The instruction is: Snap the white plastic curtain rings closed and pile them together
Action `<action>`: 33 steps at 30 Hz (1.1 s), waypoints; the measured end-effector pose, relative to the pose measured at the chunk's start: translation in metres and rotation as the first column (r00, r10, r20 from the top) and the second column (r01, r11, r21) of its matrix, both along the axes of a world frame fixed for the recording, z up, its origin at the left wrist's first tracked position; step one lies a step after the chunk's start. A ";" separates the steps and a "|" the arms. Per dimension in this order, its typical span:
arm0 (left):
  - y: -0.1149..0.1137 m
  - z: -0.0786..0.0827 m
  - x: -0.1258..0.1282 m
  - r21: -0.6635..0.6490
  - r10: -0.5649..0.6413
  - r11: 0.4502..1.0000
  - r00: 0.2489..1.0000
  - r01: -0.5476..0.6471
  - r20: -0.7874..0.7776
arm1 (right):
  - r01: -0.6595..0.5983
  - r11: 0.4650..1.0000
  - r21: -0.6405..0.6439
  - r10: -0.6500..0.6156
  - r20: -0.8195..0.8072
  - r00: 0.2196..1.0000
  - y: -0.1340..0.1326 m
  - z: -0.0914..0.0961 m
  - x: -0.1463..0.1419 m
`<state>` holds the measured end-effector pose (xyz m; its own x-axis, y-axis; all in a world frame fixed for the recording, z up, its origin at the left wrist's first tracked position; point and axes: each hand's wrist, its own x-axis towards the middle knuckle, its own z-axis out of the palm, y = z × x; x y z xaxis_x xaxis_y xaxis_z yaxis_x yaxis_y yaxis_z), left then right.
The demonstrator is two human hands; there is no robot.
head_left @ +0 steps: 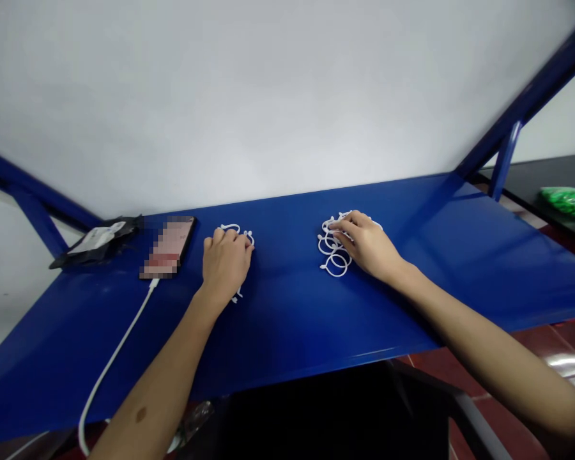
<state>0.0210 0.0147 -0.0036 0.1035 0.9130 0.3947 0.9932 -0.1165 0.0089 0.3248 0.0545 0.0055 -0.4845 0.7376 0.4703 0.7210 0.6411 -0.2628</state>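
White plastic rings with small knobbed ends lie in two groups on the blue tabletop. My left hand is palm down over the left group, its fingers bent and the tips out of sight. Parts of these rings stick out beyond the knuckles and beside the wrist. At the right-hand pile of rings, my right hand has thumb and fingers bent in a pinch on a ring. The hand covers part of that pile.
A phone with a white charging cable lies left of my left hand. Beyond it is a black plastic packet with a white label. A pale wall borders the back edge, and blue braces stand at both sides.
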 end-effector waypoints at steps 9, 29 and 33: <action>-0.020 0.025 0.037 -0.157 -0.140 0.909 0.638 0.386 0.757 | 0.109 0.989 0.098 -0.115 0.055 0.992 -0.007 0.007 -0.002; -0.031 0.009 0.059 -0.083 -0.150 0.856 0.400 0.511 0.904 | -0.332 0.938 -0.103 0.288 -0.304 0.908 -0.038 0.009 -0.030; -0.029 0.007 0.060 -0.059 -0.201 0.886 0.496 0.459 0.845 | -0.381 0.919 -0.102 0.353 -0.217 0.910 -0.042 0.006 -0.032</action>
<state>0.0809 -0.0146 0.0033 0.1797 0.9532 0.2433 0.4329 -0.2987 0.8505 0.2929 0.0130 0.0113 -0.6447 0.5896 0.4865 0.3690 0.7974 -0.4775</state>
